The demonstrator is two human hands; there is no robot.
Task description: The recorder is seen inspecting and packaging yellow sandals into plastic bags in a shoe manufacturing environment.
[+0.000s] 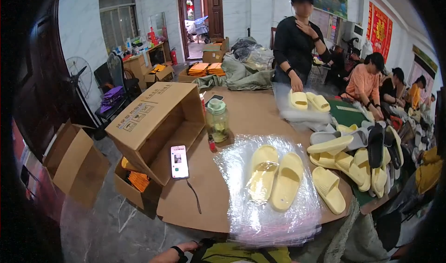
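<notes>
A pair of pale yellow slippers, the left slipper (pixel 261 188) and the right slipper (pixel 284 195), lies on a stack of clear plastic bags (pixel 239 216) at the table's near edge. Glare on the left one makes it unclear whether plastic covers it. My left hand (pixel 189 246), with a dark band at the wrist, is low at the bottom edge, off the table and beside something black; its fingers are hidden. I cannot see my right hand. Another yellow slipper (pixel 329 191) lies just right of the bags, next to a pile of yellow, grey and black slippers (pixel 360 163).
An open cardboard box (pixel 153 119) lies on its side at the left, near a phone (pixel 179 161), a green-lidded jar (pixel 217 119) and a small red bottle (pixel 212 143). Across the table a person (pixel 302 44) touches more yellow slippers (pixel 298 100). Several people sit along the right.
</notes>
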